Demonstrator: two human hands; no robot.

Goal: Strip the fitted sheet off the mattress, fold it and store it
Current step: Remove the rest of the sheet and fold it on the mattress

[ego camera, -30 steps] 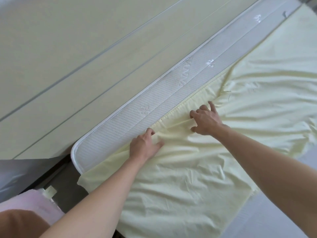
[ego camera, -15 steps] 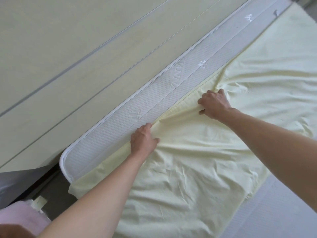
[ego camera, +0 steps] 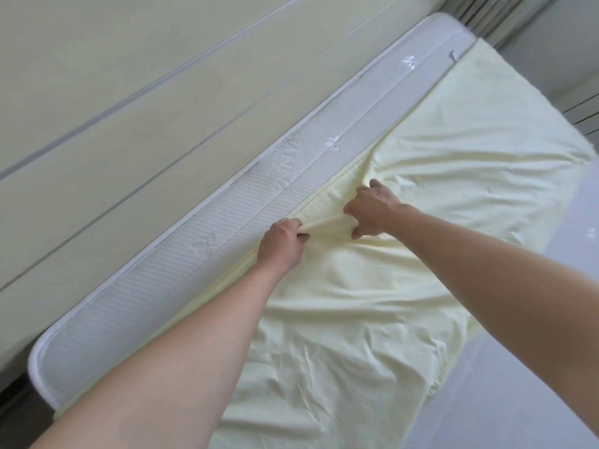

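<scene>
A pale yellow fitted sheet (ego camera: 372, 303) lies loose and wrinkled on top of the white mattress (ego camera: 227, 215). Its far edge is pulled back, baring a long strip of the quilted mattress top beside the wall. My left hand (ego camera: 282, 244) grips the sheet's elastic edge, fingers curled round a bunched fold. My right hand (ego camera: 372, 209) grips the same edge a short way to the right. A taut roll of fabric stretches between the two hands. The mattress's bare right part (ego camera: 534, 367) shows at the lower right.
A cream panelled wall (ego camera: 129, 108) runs along the mattress's far side. Grey curtains (ego camera: 505, 14) hang at the top right, with a radiator or slatted panel (ego camera: 580, 115) beside them. A dark gap (ego camera: 19, 403) lies at the mattress's near left corner.
The view has swung to the right, showing more of the bed's far end. Both hands have drawn closer together along the sheet's edge and lifted a fold of it between them.
</scene>
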